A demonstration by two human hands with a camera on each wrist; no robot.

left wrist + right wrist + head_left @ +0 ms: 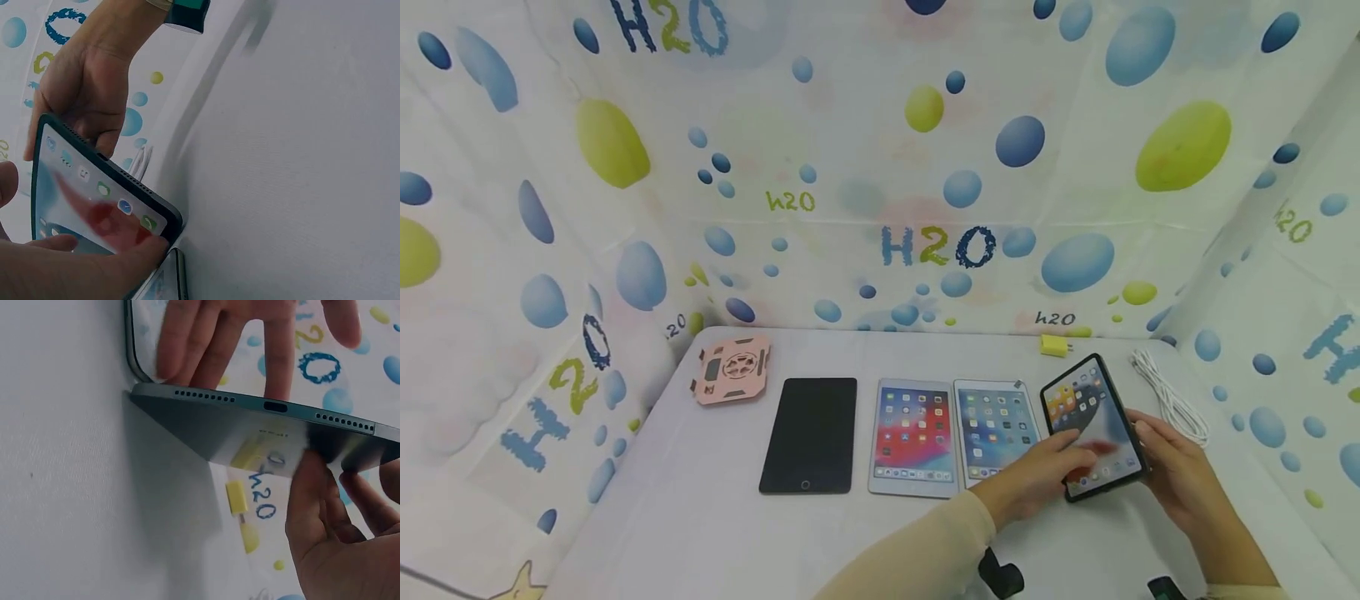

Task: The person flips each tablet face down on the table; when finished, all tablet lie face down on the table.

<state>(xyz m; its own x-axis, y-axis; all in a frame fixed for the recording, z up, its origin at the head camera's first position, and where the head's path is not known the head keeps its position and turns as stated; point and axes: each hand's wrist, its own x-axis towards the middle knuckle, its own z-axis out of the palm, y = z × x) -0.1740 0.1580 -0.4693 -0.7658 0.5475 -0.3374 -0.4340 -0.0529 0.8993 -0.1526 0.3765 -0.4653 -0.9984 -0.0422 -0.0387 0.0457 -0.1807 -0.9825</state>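
Observation:
A tablet with a dark frame and a lit screen of app icons is tilted up at the right of the table. My right hand holds it by its right side, with fingers against its back in the right wrist view. Across the front of the screen reaches my left hand, its fingers fairly straight and close to the lower part of the glass. Whether every fingertip touches is unclear. The tablet's bottom edge shows a port and speaker holes. A lower corner appears to rest on or near the table.
A white-framed tablet lies partly under my left forearm. Left of it are another lit tablet and a dark-screened one. A pink square device, a yellow plug and a coiled white cable lie farther back.

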